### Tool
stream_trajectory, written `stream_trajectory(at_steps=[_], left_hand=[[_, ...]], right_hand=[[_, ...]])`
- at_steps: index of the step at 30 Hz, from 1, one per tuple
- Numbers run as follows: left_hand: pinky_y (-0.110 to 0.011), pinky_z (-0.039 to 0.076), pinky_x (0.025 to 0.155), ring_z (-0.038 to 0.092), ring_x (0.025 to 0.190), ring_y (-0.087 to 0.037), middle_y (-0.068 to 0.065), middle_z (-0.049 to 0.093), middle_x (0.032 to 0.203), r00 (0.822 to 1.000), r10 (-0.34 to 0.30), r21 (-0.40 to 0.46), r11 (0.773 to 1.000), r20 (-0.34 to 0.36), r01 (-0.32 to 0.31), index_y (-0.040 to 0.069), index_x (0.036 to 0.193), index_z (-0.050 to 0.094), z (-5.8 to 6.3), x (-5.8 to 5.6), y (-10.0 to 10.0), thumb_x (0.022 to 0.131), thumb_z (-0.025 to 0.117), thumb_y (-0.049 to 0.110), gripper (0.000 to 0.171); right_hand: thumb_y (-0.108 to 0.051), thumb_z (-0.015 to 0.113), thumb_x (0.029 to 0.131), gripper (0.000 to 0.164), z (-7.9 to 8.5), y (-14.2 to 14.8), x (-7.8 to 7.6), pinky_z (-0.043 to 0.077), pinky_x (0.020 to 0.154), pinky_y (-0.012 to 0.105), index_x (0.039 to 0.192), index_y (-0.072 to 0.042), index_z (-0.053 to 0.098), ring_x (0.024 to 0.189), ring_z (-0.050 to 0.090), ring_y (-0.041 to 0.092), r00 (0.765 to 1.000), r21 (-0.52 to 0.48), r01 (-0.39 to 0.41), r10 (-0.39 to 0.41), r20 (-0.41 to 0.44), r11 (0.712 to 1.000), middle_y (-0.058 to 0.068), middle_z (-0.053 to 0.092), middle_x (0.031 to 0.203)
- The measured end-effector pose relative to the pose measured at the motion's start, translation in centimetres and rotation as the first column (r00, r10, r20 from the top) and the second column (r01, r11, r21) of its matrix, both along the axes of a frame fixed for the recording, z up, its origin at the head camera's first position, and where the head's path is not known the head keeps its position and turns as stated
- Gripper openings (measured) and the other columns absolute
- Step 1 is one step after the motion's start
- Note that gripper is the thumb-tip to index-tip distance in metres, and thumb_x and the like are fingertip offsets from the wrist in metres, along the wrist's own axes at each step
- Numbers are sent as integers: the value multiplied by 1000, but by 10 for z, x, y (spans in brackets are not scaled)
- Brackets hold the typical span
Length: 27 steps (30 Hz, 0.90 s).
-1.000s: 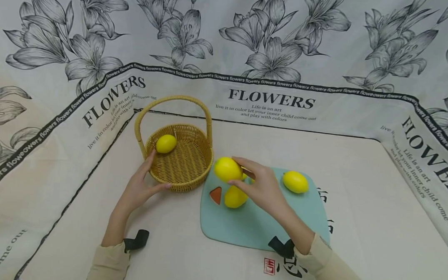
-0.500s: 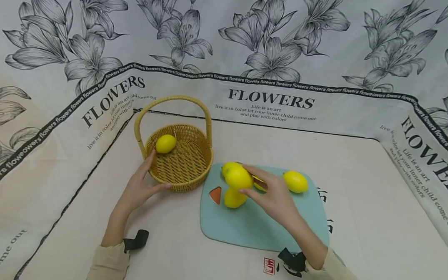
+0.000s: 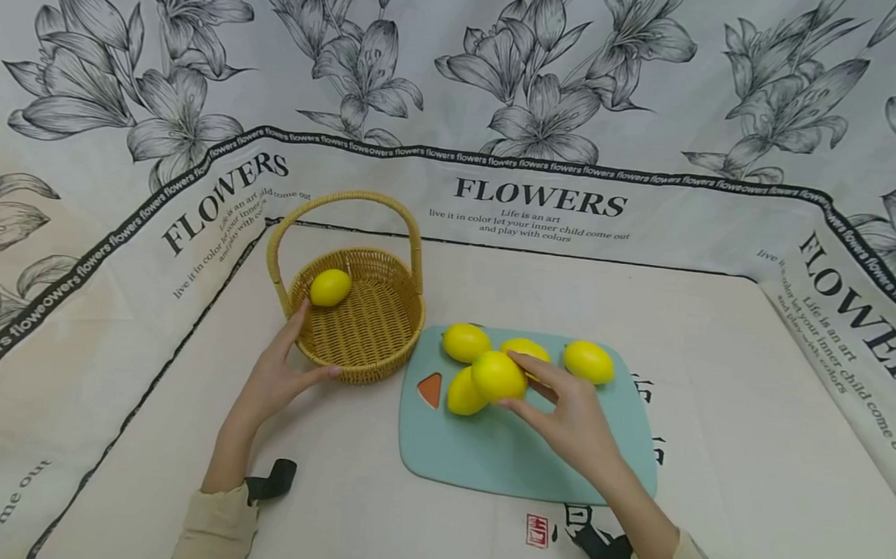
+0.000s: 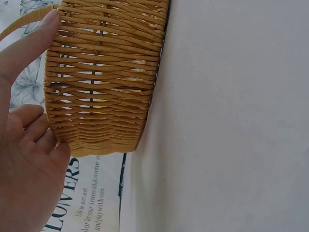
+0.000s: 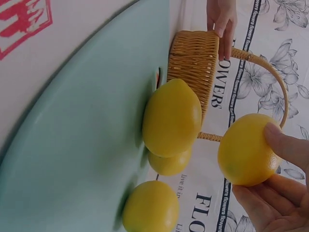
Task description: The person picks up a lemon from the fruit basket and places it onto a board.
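Note:
My right hand (image 3: 573,414) pinches a yellow lemon (image 3: 499,377) between thumb and fingers. In the right wrist view, the held lemon (image 5: 248,150) hangs above the board, apart from the others. On the light blue cutting board (image 3: 515,462) lie several more lemons, one (image 3: 464,393) partly behind the held one. My left hand (image 3: 271,380) holds the near left side of a round wicker basket (image 3: 363,330), its thumb at the front rim. One lemon (image 3: 331,288) rests inside the basket, near its left wall. In the left wrist view, the fingers (image 4: 43,130) bend against the basket's edge.
The board has a triangular hole (image 3: 430,390) at its left end and lies just right of the basket. The basket's tall arched handle (image 3: 346,195) stands up. A white cloth (image 3: 751,393) with printed flowers and lettering covers the table and the wall behind.
My right hand has moved right and nearer with the held lemon, away from the basket's side, uncovering the lemon at the board's far left. My left hand and the basket have stayed put.

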<state>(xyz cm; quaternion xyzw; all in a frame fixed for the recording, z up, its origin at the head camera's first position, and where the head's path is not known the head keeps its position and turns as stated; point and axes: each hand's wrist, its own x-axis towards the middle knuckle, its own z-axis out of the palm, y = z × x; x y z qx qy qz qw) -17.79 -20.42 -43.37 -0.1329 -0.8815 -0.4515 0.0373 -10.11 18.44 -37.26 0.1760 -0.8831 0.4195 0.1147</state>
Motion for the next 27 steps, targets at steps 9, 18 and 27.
stream_trajectory(at_steps=[9, 18, 27], left_hand=[[-54, 14, 116, 10, 146, -30, -7, 8, 161, 1000, 3, -4, 1000, -6, -3, 23, 156, 8, -1, -1, 0, 76, 81, 39, 109], [-54, 14, 116, 9, 146, -29, -7, 8, 161, 1000, -1, 7, 1000, -4, 1, 23, 156, 8, 0, 0, 0, 77, 81, 39, 108], [-54, 14, 116, 9, 146, -29, -7, 8, 161, 1000, -4, 7, 1000, -2, 4, 22, 156, 8, 0, 0, 0, 77, 81, 38, 108]], right_hand=[[-6, 82, 74, 57, -5, 14, 11, 52, 88, 29, 128, -1, 61, 116, 58, 31, 998, -1, 57, -57, 11, 998, 13, 62, 127], [-5, 82, 73, 57, -6, 29, 19, 52, 87, 28, 126, 0, 62, 118, 56, 34, 995, 15, 100, -100, 10, 995, 15, 61, 127], [-4, 82, 74, 57, -19, 40, 22, 53, 86, 30, 126, 2, 61, 117, 58, 33, 994, 58, 100, -102, 32, 993, 14, 62, 127]])
